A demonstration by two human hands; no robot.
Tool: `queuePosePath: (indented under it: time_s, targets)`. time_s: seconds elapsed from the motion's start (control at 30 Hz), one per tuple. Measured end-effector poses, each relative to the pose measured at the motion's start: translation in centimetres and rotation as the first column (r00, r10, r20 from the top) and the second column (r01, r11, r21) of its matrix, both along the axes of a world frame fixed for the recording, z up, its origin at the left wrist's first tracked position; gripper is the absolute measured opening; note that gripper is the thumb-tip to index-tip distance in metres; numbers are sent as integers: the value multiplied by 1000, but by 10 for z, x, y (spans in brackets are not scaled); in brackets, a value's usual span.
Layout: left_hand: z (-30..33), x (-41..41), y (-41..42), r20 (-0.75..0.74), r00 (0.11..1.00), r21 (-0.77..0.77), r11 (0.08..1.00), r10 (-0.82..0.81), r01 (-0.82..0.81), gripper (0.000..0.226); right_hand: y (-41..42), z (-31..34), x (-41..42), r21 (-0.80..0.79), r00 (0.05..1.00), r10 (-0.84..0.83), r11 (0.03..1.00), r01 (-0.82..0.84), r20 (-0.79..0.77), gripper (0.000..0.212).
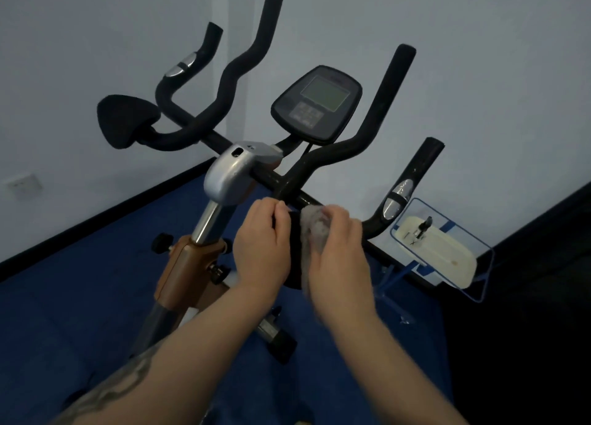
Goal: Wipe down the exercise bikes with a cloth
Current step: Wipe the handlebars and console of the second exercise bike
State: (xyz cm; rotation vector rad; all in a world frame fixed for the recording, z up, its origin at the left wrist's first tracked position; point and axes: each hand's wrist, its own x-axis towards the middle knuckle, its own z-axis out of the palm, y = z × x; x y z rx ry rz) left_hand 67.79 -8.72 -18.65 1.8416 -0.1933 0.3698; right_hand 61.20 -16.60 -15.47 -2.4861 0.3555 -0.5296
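An exercise bike with black foam handlebars (323,156) and a dark console (316,105) stands before me. Its right elbow pad (294,255), black, sits between my hands. My left hand (260,248) grips the pad's left edge with curled fingers. My right hand (339,252) holds a grey cloth (311,229) against the pad's right side; much of the cloth is hidden under the fingers. The left elbow pad (126,119) is bare at the far left.
A silver stem cover (230,172) and a brown frame post (188,271) with black knobs lie below the bars. A white tray-like object (447,258) in a blue frame sits on the right. Blue floor mats, white walls and a wall socket (24,184) surround the bike.
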Motion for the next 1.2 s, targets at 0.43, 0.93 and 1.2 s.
queuePosePath:
  time_s: [0.43,0.93,1.2]
  targets:
    - [8,-2,-5,74,993,105,989,96,-104,26,-48,22,-7,-154,958,76,980,-123,-278,33]
    - [3,4,-22,299,914,349,860,274,-372,22,-100,18,73,-464,805,458,658,-593,-378,30]
    - [5,5,-22,293,904,346,847,312,-405,21,-103,22,93,-235,594,510,602,-763,-622,48]
